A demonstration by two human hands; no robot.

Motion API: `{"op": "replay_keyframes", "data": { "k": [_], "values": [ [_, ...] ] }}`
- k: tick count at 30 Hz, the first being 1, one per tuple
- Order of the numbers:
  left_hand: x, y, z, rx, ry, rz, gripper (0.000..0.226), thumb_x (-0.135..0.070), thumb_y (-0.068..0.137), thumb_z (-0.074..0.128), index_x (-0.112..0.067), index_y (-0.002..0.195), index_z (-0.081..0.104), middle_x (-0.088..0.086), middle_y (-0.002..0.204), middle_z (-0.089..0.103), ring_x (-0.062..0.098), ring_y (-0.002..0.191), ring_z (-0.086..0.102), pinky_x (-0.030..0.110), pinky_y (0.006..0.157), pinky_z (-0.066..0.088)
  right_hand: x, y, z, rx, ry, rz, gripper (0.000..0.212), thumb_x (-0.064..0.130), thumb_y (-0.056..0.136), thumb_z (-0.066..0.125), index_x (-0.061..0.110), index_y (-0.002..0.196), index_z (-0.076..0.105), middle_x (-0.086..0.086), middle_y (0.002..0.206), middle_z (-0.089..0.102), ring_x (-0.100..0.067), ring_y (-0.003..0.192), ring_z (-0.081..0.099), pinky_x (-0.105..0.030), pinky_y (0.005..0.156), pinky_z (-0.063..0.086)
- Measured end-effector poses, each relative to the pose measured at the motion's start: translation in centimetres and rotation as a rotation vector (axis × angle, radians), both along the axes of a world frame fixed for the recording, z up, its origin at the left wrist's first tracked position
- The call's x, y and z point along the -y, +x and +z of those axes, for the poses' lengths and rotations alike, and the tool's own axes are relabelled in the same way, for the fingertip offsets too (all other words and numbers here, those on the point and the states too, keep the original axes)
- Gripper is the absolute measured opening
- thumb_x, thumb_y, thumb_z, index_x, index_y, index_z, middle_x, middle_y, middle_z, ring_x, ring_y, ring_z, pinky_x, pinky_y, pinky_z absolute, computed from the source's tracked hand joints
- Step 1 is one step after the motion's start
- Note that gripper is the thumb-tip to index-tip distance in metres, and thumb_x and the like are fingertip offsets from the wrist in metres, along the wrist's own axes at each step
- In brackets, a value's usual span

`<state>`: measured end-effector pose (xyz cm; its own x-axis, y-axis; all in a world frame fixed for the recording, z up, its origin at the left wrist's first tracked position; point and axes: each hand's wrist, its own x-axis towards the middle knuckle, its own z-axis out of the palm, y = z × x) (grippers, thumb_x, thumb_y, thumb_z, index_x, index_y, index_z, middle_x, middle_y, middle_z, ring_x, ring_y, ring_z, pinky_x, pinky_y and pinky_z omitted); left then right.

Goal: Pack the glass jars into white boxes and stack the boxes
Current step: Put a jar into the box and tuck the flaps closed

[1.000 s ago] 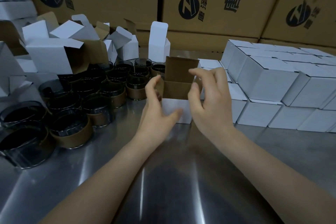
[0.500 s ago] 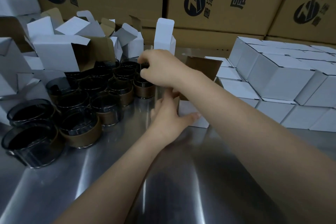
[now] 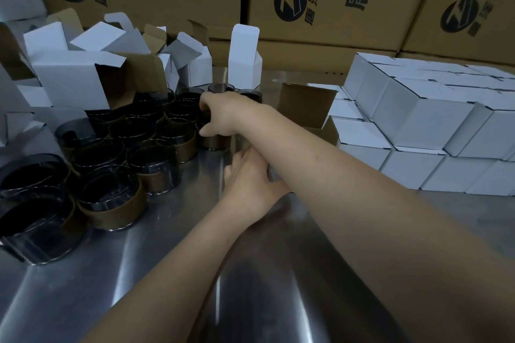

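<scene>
Glass jar (image 3: pixel 216 142) at 11 o'clock, nearest of the cluster, clasped from above by right hand (image 3: pixel 223 113), presumably for transfer into open white box (image 3: pixel 306 108) at 1 o'clock, apparently braced by left hand (image 3: pixel 250 178), grip hidden beneath crossing forearm, undeterminable.

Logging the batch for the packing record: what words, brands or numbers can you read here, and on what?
"唐泽", large, top cropped: middle brown carton.
"唐泽", small, with "®": beside that carton's round logo.
"唐", large, cropped: left brown carton.
"沧州…": middle carton, remainder cut off and blurred.
Right brown carton: logo characters too blurred.
White boxes, jars: no print visible.
</scene>
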<state>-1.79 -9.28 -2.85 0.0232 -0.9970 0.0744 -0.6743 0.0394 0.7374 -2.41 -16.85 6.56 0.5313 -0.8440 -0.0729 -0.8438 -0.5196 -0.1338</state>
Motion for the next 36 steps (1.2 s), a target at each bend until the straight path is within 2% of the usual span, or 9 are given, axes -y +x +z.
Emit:
{"op": "replay_keyframes", "data": {
  "k": [4, 8, 12, 15, 19, 22, 25, 32, 36],
  "values": [
    [-0.4, 0.4, -0.2, -0.037, -0.082, -0.057, 0.068, -0.049, 0.076, 0.052, -0.025, 0.138, 0.039, 0.002, 0.135, 0.046, 0.022, 0.131, 0.034, 0.029, 0.095, 0.02, 0.0, -0.4, 0.3, 0.013, 0.045, -0.006, 0.067, 0.024, 0.092, 0.064, 0.013, 0.147, 0.028, -0.009, 0.139, 0.046, -0.024, 0.118, 0.051, -0.03, 0.088, 0.047],
    [-1.0, 0.5, 0.3, -0.083, -0.128, -0.063, 0.058, -0.045, 0.076, 0.062, -0.029, 0.126, 0.037, -0.008, 0.106, 0.04, 0.025, 0.124, 0.038, 0.035, 0.098, 0.027, -0.2, -0.8, 1.4, -0.1, 0.063, 0.004, 0.062, 0.014, 0.09, 0.066, 0.009, 0.145, 0.039, -0.008, 0.142, 0.047, -0.025, 0.122, 0.051, -0.029, 0.089, 0.046],
    [-1.2, 0.4, 0.5, -0.069, -0.149, -0.06, 0.073, -0.044, 0.083, 0.069, -0.031, 0.142, 0.027, -0.014, 0.111, 0.029, 0.022, 0.129, 0.031, 0.032, 0.095, 0.021, -0.6, -1.2, 1.9, -0.164, 0.036, 0.042, 0.063, 0.006, 0.09, 0.063, 0.013, 0.148, 0.039, -0.005, 0.148, 0.042, -0.024, 0.125, 0.049, -0.023, 0.079, 0.044],
    [-1.0, 0.4, 0.3, -0.069, -0.14, -0.057, 0.074, -0.046, 0.083, 0.069, -0.032, 0.143, 0.027, -0.012, 0.114, 0.033, 0.023, 0.131, 0.031, 0.033, 0.094, 0.022, -0.7, -1.5, 2.1, -0.102, 0.079, 0.044, 0.068, 0.014, 0.091, 0.065, 0.017, 0.151, 0.032, -0.004, 0.153, 0.034, -0.023, 0.128, 0.045, -0.023, 0.078, 0.042],
    [-0.7, 0.5, -0.1, -0.096, -0.119, -0.064, 0.068, -0.044, 0.08, 0.067, -0.032, 0.138, 0.032, -0.011, 0.115, 0.038, 0.023, 0.13, 0.033, 0.034, 0.099, 0.024, -0.6, -1.2, 1.5, -0.012, 0.104, -0.013, 0.07, 0.041, 0.091, 0.064, 0.012, 0.147, 0.035, -0.006, 0.142, 0.046, -0.019, 0.104, 0.05, -0.02, 0.059, 0.044],
    [-0.6, 0.6, -0.2, -0.081, -0.11, -0.078, 0.068, -0.047, 0.075, 0.062, -0.03, 0.135, 0.035, -0.006, 0.122, 0.045, 0.023, 0.127, 0.036, 0.031, 0.096, 0.022, -0.4, -0.9, 0.6, 0.029, 0.095, -0.018, 0.062, 0.038, 0.089, 0.067, 0.008, 0.138, 0.045, -0.009, 0.13, 0.055, -0.018, 0.094, 0.053, -0.019, 0.054, 0.045],
    [-0.7, 0.5, -0.2, -0.082, -0.126, -0.065, 0.065, -0.045, 0.079, 0.066, -0.03, 0.134, 0.035, -0.016, 0.108, 0.039, 0.023, 0.126, 0.036, 0.036, 0.1, 0.027, -0.4, -1.3, 0.4, 0.128, 0.063, -0.014, 0.049, 0.033, 0.084, 0.072, 0.008, 0.123, 0.056, -0.009, 0.117, 0.061, -0.02, 0.091, 0.06, -0.024, 0.063, 0.051],
    [-0.6, 0.5, -0.6, -0.075, -0.211, -0.062, 0.075, -0.051, 0.081, 0.07, -0.034, 0.143, 0.031, -0.007, 0.14, 0.047, 0.021, 0.132, 0.037, 0.037, 0.099, 0.025, -3.9, -4.5, 2.7, 0.662, -0.154, 0.013, 0.041, 0.043, 0.081, 0.072, 0.014, 0.109, 0.066, 0.014, 0.082, 0.059, 0.001, 0.075, 0.056, -0.007, 0.061, 0.043],
    [-0.4, 0.5, -0.8, -0.079, -0.205, -0.068, 0.08, -0.052, 0.081, 0.07, -0.033, 0.147, 0.028, -0.006, 0.141, 0.048, 0.021, 0.131, 0.036, 0.035, 0.098, 0.023, -6.2, -7.6, 3.3, 0.956, -0.036, 0.026, 0.021, 0.043, 0.084, 0.07, 0.033, 0.101, 0.062, 0.006, 0.092, 0.067, -0.015, 0.085, 0.068, -0.036, 0.07, 0.061]
  ]
}}
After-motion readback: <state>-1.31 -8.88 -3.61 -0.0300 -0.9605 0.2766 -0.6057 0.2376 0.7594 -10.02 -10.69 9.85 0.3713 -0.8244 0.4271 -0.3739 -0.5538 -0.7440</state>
